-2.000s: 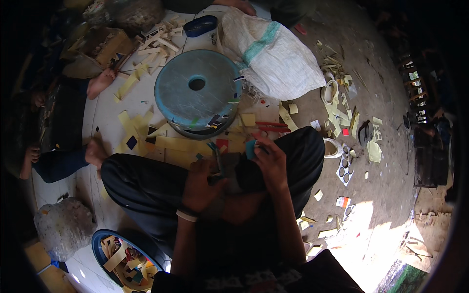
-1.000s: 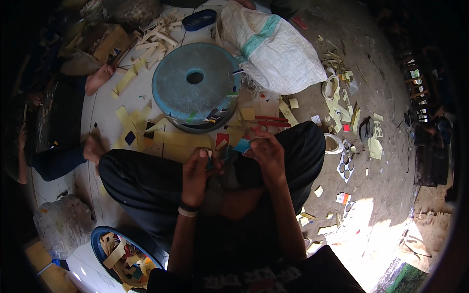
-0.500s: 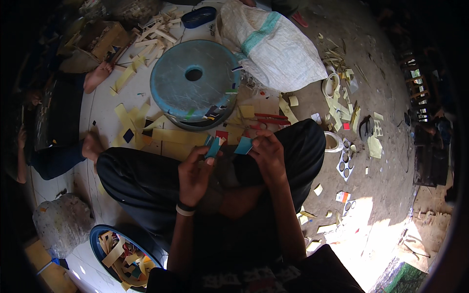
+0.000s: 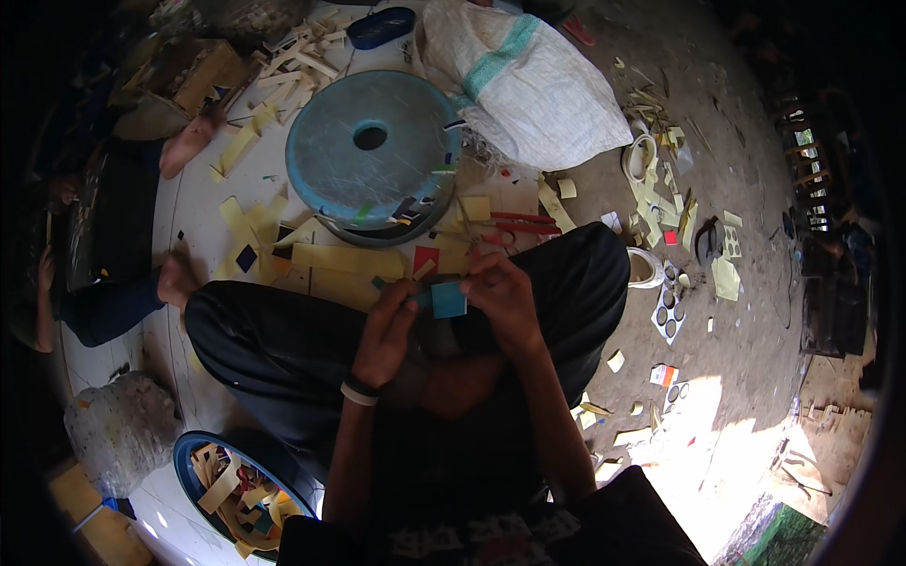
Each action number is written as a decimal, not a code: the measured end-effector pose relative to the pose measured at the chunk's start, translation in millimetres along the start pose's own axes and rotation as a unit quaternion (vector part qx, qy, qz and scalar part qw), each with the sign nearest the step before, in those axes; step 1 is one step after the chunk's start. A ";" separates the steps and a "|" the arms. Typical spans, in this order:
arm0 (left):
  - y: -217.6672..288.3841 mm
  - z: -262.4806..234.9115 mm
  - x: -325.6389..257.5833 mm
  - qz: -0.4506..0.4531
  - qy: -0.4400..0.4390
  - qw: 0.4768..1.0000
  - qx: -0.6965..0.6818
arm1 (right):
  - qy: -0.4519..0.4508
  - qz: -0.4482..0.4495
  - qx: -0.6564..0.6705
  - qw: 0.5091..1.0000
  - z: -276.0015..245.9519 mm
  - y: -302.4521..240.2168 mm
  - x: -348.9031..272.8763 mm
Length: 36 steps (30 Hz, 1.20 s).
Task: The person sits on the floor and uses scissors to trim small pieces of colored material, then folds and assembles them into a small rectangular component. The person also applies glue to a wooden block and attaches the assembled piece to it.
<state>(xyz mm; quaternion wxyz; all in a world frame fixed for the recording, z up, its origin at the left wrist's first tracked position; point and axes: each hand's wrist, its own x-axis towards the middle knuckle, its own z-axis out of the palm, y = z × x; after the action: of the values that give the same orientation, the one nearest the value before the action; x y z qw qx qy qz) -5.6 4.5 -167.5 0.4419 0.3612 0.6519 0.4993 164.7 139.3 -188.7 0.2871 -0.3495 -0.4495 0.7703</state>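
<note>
Above my crossed legs, my right hand point(image 4: 505, 297) pinches a small blue square piece point(image 4: 449, 300) by its right edge. My left hand point(image 4: 385, 325) is closed on a darker teal piece point(image 4: 380, 283), mostly hidden by the fingers. The blue square meets the left fingertips at its left side; whether the two pieces are joined, I cannot tell. Just beyond the hands are a red square piece point(image 4: 430, 255) and pale yellow strips point(image 4: 344, 259). Red-handled scissors point(image 4: 510, 238) lie near my right knee.
A round grey-blue disc point(image 4: 330, 141) with a central hole stands ahead. Beyond it lie a white woven sack point(image 4: 557, 104) and wooden strips point(image 4: 302, 61). A tub point(image 4: 179, 462) of scraps sits at lower left. Another person's foot point(image 4: 177, 283) is at left; tape rolls point(image 4: 645, 269) lie right.
My right hand has moved left and slightly down, bringing the blue square against the left hand's fingers. The square now faces up flatter. My left hand has shifted slightly and turned.
</note>
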 end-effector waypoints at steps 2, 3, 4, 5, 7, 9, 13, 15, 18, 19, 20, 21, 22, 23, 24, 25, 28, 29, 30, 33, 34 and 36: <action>-1.8 -1.2 1.5 0.024 -0.011 1.000 -0.005 | -0.014 0.013 0.007 1.000 2.4 -0.1 -0.6; -2.9 -1.6 2.0 0.036 -0.015 0.999 -0.005 | -0.017 0.022 0.008 1.000 4.3 -0.3 -0.9; -3.9 -1.8 2.3 0.048 -0.013 0.999 -0.003 | -0.019 0.020 0.009 1.000 6.3 -0.5 -1.2; -5.0 -1.6 2.5 0.060 -0.012 0.998 -0.001 | -0.017 0.020 0.010 1.000 8.2 -0.8 -1.8; -6.7 -1.5 2.7 0.068 -0.015 0.998 0.003 | -0.016 0.021 0.012 1.000 11.2 -1.5 -2.2; -7.5 -1.5 2.6 0.060 -0.020 0.998 0.013 | -0.018 0.024 0.018 0.999 13.2 -1.8 -2.2; -7.3 -0.3 2.1 0.059 -0.020 0.998 0.008 | -0.017 0.021 0.003 1.000 14.9 -1.6 -1.4; -7.3 0.8 2.0 0.065 -0.019 0.998 0.007 | -0.018 0.021 -0.002 1.000 15.1 -1.7 -1.3; -7.7 3.2 0.8 0.063 -0.002 0.998 0.004 | -0.022 0.018 0.008 1.000 15.7 -2.3 -1.9; -8.0 2.9 1.0 0.065 -0.006 0.998 0.007 | -0.022 0.018 0.009 1.000 16.0 -2.4 -2.0; -8.4 2.6 1.5 0.064 -0.009 0.998 0.013 | -0.022 0.018 0.010 1.000 16.3 -2.5 -1.9; -8.7 2.2 1.9 0.062 -0.009 0.998 0.019 | -0.022 0.019 0.011 1.000 16.6 -2.5 -1.9; -9.0 1.8 2.4 0.060 -0.014 0.998 0.021 | -0.021 0.018 0.010 1.000 16.9 -2.3 -1.7; -9.3 1.6 2.9 0.057 -0.016 0.998 0.024 | -0.019 0.018 0.008 1.000 16.9 -2.1 -1.5; -9.5 1.6 3.2 0.049 -0.017 0.998 0.029 | -0.018 0.018 0.008 1.000 16.9 -1.8 -1.4; -9.6 1.7 3.7 0.059 -0.015 0.998 0.028 | -0.018 0.018 0.010 1.000 17.0 -1.2 -1.0; -9.9 2.6 3.9 0.065 -0.008 0.997 0.030 | -0.021 0.018 0.017 0.999 16.4 0.4 -0.6; -10.0 2.8 3.4 0.062 -0.006 0.998 0.029 | -0.021 0.018 0.017 0.999 15.8 0.7 -0.8; -10.2 3.0 2.9 0.059 -0.005 0.998 0.027 | -0.023 0.017 0.018 0.999 15.4 0.9 -1.0; -11.4 3.9 3.0 0.070 0.003 0.997 0.024 | -0.026 0.014 0.002 1.000 14.6 1.2 -0.7; -11.9 4.0 3.1 0.068 0.003 0.997 0.022 | -0.025 0.015 0.004 1.000 14.6 1.3 -0.6; -12.8 4.0 3.6 0.063 0.003 0.998 0.018 | -0.024 0.016 0.009 1.000 15.0 1.4 -0.5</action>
<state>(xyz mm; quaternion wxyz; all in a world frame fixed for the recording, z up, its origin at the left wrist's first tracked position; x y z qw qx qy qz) -3.6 6.0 -181.1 0.4010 0.4084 0.6378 0.5154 152.9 130.9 -184.5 0.2666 -0.3356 -0.4437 0.7870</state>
